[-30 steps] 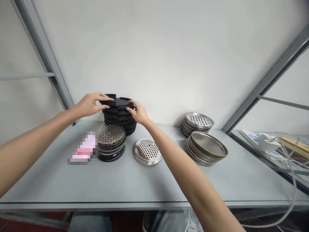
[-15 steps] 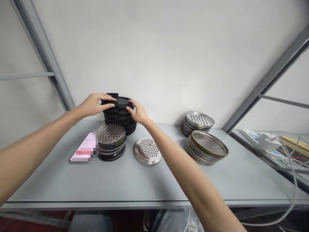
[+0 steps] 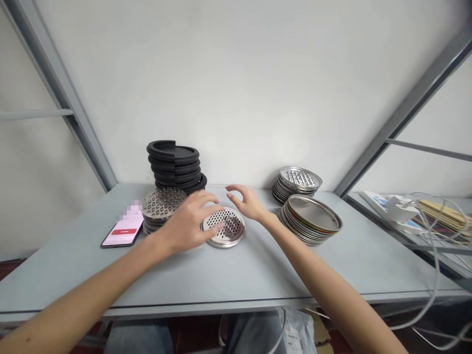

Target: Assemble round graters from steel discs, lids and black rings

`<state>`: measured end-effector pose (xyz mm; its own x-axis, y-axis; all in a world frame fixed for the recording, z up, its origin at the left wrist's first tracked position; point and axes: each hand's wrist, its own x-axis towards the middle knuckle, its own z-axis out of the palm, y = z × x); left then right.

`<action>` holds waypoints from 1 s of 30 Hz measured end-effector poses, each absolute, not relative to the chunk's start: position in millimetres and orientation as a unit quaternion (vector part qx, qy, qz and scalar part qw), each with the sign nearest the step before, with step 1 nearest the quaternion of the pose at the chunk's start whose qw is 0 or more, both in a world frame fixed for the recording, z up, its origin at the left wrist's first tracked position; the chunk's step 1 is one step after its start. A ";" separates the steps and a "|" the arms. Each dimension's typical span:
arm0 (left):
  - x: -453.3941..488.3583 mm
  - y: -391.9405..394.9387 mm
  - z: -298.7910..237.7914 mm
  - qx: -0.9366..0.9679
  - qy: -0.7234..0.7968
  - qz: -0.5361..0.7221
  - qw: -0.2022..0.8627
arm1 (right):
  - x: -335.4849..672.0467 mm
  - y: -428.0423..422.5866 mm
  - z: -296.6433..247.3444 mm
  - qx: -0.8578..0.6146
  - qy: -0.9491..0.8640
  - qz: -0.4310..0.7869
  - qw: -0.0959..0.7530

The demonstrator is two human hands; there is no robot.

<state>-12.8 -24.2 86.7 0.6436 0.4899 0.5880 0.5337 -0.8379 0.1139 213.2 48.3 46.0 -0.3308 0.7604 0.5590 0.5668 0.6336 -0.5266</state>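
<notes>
My left hand (image 3: 195, 219) is open, its spread fingers reaching over the left side of a round metal grater disc (image 3: 230, 231) with rows of holes. My right hand (image 3: 248, 200) hovers open near the back right of that disc, thumb and fingers apart with nothing between them. The disc seems to lie on one or more others, judging by its layered rim. Behind my left hand stands a stack of grater discs (image 3: 164, 202) with raised teeth, partly hidden by the hand. A tall stack of black round pieces (image 3: 173, 164) with stepped tops rises behind it.
At the right stand a stack of toothed grater discs (image 3: 300, 178) and a stack of round metal lids (image 3: 315, 216). A phone (image 3: 123, 235) lies at the left on the grey table (image 3: 221, 280). White cables (image 3: 437, 275) hang at the right edge, by a shelf with papers.
Both hands have let go of the black stack and come down and to the right, toward the holed metal disc. The camera view has shifted slightly.
</notes>
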 end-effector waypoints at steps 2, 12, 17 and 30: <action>4.3 -28.6 58.8 -0.905 -0.347 -0.243 -0.035 | 230.0 32.4 29.4 -0.427 -0.808 0.138 0.382; 22.9 2.8 19.8 -0.883 -0.380 -0.213 -0.177 | 253.3 6.9 -4.0 -0.392 -0.854 0.231 0.250; 22.9 3.1 10.5 -0.878 -0.360 -0.274 -0.160 | 255.2 8.4 -6.8 -0.416 -0.838 0.254 0.245; 7.7 3.2 3.2 -0.868 -0.343 -0.305 -0.192 | 252.4 3.2 3.1 -0.404 -0.812 0.222 0.358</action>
